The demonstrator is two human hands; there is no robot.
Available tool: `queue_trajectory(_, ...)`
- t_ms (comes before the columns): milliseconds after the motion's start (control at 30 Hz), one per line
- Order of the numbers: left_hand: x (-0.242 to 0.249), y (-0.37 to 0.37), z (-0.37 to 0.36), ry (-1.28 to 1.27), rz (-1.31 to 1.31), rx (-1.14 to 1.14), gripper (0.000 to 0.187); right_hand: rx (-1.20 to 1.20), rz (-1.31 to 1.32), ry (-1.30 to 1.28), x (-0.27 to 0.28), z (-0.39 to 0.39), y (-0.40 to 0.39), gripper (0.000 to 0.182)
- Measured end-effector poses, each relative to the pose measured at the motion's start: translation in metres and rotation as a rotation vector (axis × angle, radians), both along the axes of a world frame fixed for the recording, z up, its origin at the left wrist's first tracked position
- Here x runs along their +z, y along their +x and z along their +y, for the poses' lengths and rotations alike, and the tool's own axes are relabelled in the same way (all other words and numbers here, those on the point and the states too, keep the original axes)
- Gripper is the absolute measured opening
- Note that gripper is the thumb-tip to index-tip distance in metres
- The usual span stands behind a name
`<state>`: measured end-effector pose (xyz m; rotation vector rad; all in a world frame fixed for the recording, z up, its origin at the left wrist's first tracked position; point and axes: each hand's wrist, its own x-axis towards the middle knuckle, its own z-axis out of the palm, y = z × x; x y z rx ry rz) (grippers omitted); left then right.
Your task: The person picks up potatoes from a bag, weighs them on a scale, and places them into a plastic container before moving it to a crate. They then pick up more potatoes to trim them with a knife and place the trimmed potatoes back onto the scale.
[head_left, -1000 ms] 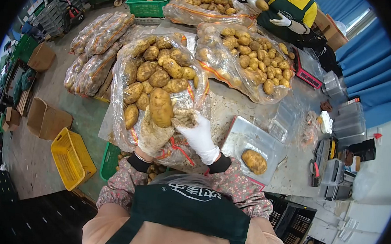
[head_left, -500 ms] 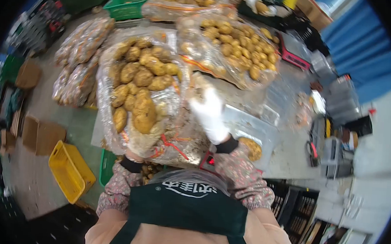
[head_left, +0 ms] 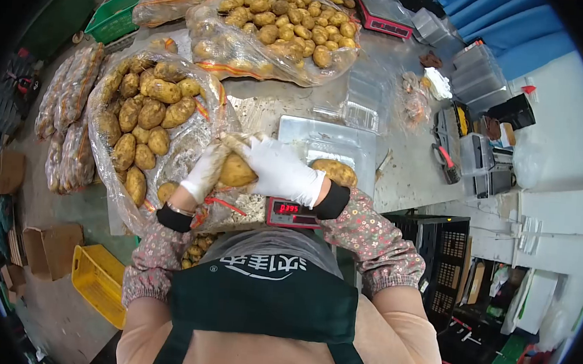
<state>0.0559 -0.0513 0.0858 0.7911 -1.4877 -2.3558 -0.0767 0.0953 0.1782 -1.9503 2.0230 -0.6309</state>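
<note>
A large potato (head_left: pixel 237 171) is between my two white-gloved hands, just right of the open plastic bag (head_left: pixel 193 145) of potatoes. My left hand (head_left: pixel 206 169) grips its left side, and my right hand (head_left: pixel 272 169) is wrapped over its top and right side. Both gloves have soiled fingertips that meet above the potato. Another potato (head_left: pixel 333 172) lies on the metal tray of the scale (head_left: pixel 328 140), beside my right wrist. The scale's red display (head_left: pixel 292 212) appears to read 0.395.
A second open bag (head_left: pixel 272 66) of potatoes lies behind. Clear plastic boxes (head_left: pixel 368 99), another red scale (head_left: pixel 384 19) and a tape dispenser (head_left: pixel 447 164) are on the table. A green crate (head_left: pixel 116 15) stands back left, a yellow crate (head_left: pixel 98 283) on the floor.
My left hand has come up out of the bag with a potato, and my right hand has moved in to meet it. The whole view has shifted, with the bags now further left.
</note>
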Motion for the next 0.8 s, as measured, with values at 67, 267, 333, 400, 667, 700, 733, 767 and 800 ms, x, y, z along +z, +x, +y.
queue_trajectory(67, 0.001, -0.022, 0.008, 0.154, 0.02, -0.034, 0.026, -0.1, -0.006, 0.11, -0.001, 0.012, -0.007, 0.088)
queue_trajectory(267, 0.02, -0.058, 0.042, -0.255, 0.159, -0.146, 0.026, -0.651, -0.628, -0.246, -0.016, 0.08, -0.051, 0.067)
queue_trajectory(333, 0.037, -0.068, 0.065, -0.773, -0.11, -0.379, 0.035, -0.762, -0.78, -0.292, -0.03, 0.101, -0.078, 0.059)
queue_trajectory(400, 0.045, -0.08, 0.091, -1.167, -0.206, -0.591, 0.066, -0.771, -1.009, -0.308, -0.038, 0.121, -0.099, 0.054)
queue_trajectory(667, -0.01, -0.107, 0.139, -1.83, -0.089, -0.761, 0.087, -0.744, -0.862, -0.104, -0.069, 0.154, -0.121, 0.059)
queue_trajectory(700, -0.016, -0.104, 0.138, -1.836, -0.08, -0.771, 0.087, -0.754, -0.864, -0.112, -0.072, 0.155, -0.122, 0.059)
queue_trajectory(733, -0.021, -0.1, 0.137, -1.853, -0.018, -0.714, 0.079, -0.662, -0.699, -0.105, -0.075, 0.154, -0.121, 0.063)
queue_trajectory(767, -0.024, -0.099, 0.139, -1.87, 0.051, -0.667, 0.071, -0.578, -0.539, -0.1, -0.078, 0.156, -0.121, 0.068)
queue_trajectory(800, -0.02, -0.095, 0.142, -1.876, 0.122, -0.568, 0.057, -0.578, -0.399, -0.078, -0.074, 0.154, -0.119, 0.061)
